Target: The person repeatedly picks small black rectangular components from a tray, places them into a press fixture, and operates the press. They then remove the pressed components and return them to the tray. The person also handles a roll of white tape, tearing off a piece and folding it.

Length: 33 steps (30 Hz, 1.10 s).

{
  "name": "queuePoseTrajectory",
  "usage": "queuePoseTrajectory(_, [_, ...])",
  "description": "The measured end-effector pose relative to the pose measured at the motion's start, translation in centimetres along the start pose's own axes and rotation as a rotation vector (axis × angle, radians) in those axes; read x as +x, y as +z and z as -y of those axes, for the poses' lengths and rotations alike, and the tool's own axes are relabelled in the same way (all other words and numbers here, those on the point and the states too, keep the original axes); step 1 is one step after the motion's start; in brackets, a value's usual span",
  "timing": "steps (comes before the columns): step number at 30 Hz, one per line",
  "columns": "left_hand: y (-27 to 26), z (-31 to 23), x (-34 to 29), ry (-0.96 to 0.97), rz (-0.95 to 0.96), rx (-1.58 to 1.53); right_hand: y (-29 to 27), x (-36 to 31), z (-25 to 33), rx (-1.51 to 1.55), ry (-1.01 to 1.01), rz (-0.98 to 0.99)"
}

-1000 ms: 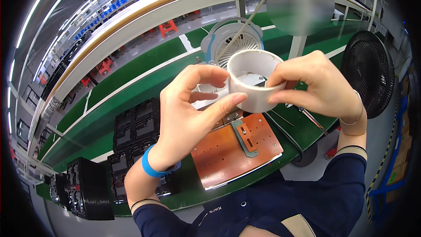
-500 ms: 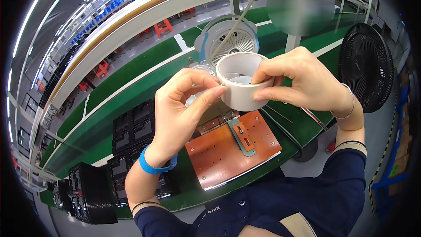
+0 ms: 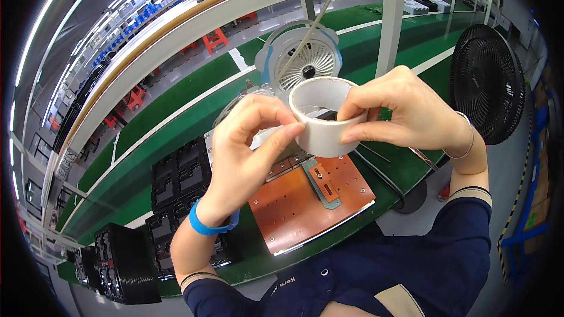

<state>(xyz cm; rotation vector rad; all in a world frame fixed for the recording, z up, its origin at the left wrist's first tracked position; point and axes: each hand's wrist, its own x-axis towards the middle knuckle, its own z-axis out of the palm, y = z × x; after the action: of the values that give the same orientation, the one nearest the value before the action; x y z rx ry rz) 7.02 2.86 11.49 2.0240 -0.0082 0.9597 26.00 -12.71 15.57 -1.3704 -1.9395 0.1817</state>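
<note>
A wide roll of white tape [image 3: 320, 138] is held up in front of me, its hollow core facing up and toward me. My right hand [image 3: 396, 111] grips its right side, thumb on the outer face and fingers hooked inside the core. At its left edge, the thumb and index finger of my left hand [image 3: 252, 138] pinch together against the tape; whether they have a loose end between them is too small to tell. Below the roll lies an orange-brown plate fixture [image 3: 294, 205] with holes, screws and a slotted orange block [image 3: 324, 182] on a grey-green strip.
Stacked black trays [image 3: 123, 258] stand on the green bench at the left. A small white-and-blue fan [image 3: 308, 70] is behind the roll, a large black fan [image 3: 487, 85] at the right. A white post [image 3: 389, 23] rises beyond, and a black cable [image 3: 382, 176] runs beside the plate.
The view has shifted slightly. The roll sits a little lower in the picture, and both hands keep nearly the same grip on it.
</note>
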Motion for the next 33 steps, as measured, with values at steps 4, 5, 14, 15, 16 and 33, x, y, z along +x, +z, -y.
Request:
queuePoseTrajectory(4, [0.9,-1.6,-1.0,0.188,0.018,0.214,0.0,0.1,-0.5,-0.073,0.012,0.002])
queuePoseTrajectory(5, [1.0,-1.9,-1.4,0.207,0.016,0.228,0.1,0.0,-0.5,-0.059,0.004,-0.015])
queuePoseTrajectory(14, [1.3,-3.5,-3.5,0.118,-0.032,0.079,0.7,0.8,0.8,-0.106,0.023,-0.056])
queuePoseTrajectory(15, [1.2,-3.8,-3.4,0.066,-0.045,-0.009,0.5,1.0,1.0,-0.136,0.006,-0.073])
queuePoseTrajectory(16, [0.8,-4.6,-3.1,-0.054,-0.056,-0.079,0.4,1.3,1.3,-0.165,-0.010,-0.089])
queuePoseTrajectory(33, [0.7,-3.6,1.6,0.069,-0.225,0.181,-0.1,3.1,1.2,-0.227,-0.207,-0.233])
